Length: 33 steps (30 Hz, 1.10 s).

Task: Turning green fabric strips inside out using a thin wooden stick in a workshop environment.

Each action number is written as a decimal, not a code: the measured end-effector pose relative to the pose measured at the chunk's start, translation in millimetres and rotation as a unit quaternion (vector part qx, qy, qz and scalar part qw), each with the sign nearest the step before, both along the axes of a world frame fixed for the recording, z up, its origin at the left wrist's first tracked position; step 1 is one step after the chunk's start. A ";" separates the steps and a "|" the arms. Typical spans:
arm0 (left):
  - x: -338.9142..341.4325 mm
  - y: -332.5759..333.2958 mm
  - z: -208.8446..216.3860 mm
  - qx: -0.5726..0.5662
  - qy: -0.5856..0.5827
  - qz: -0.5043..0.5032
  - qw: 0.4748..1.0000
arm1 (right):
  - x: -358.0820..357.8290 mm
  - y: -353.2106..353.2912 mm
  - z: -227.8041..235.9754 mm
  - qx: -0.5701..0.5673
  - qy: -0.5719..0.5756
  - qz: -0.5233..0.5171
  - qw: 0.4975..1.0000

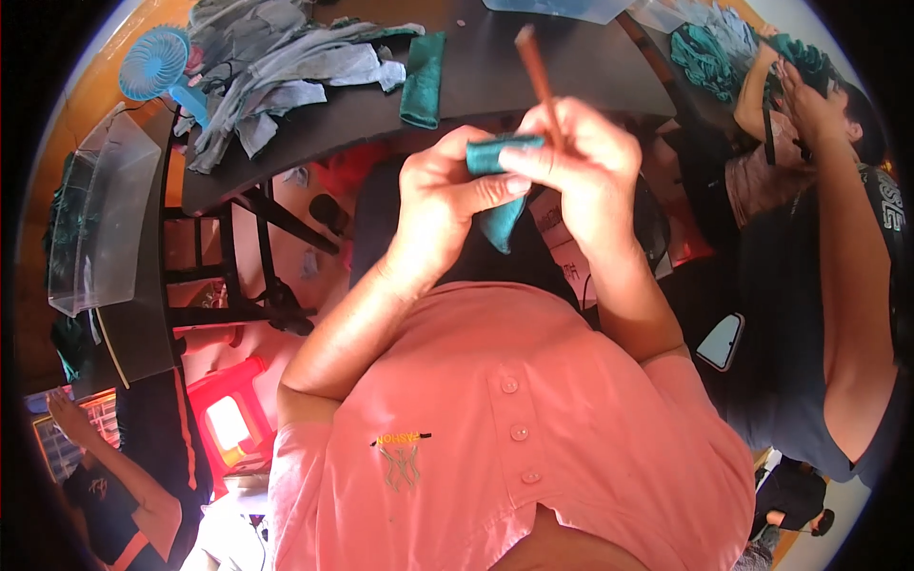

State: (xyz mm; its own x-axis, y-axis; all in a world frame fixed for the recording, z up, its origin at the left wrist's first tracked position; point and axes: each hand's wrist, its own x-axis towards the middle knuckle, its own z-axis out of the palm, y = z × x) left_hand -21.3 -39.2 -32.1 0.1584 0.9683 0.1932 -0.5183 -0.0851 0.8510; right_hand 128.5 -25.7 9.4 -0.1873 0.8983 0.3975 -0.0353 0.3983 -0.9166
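Observation:
Both my hands are closed on a small dark green piece of cloth [503,226], held up in front of my body near the table's edge. My left hand [433,186] grips its left side, thumb pointing inward. With thumb and fingers, my right hand [592,157] pinches the folded upper part, and a pointed end hangs below. A thin reddish-brown stick [536,71] also sticks up out of my right hand, slightly blurred. Just beyond, a flat green fabric strip [423,81] lies on the dark table [495,71].
Grey and pale cloth strips [286,81] are heaped at the far left, beside a blue fan [155,63]. A clear plastic bin [114,209] stands left. Co-workers sit on the right, by green cloth [705,59]. A red stool [228,404] is at lower left.

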 end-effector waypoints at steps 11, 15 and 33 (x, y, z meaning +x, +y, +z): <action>-5.0 1.7 -2.3 -0.208 0.016 -0.266 0.941 | 34.4 55.6 -22.4 -0.087 0.091 -0.141 0.982; -0.2 -4.5 3.8 -0.250 0.014 -0.275 0.928 | 30.1 59.3 -28.1 -0.067 0.091 -0.183 0.977; -6.2 -1.3 3.5 -0.034 0.052 -0.077 0.995 | 32.3 16.3 7.0 -0.003 0.022 0.127 0.992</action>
State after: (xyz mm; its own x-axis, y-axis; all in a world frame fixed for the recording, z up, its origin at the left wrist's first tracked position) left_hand -27.5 -40.5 -28.6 0.3209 0.9416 0.1021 -0.4296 0.0486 0.9017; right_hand 160.8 -9.4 16.3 -0.3898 0.8270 0.4051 -0.1744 0.3656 -0.9143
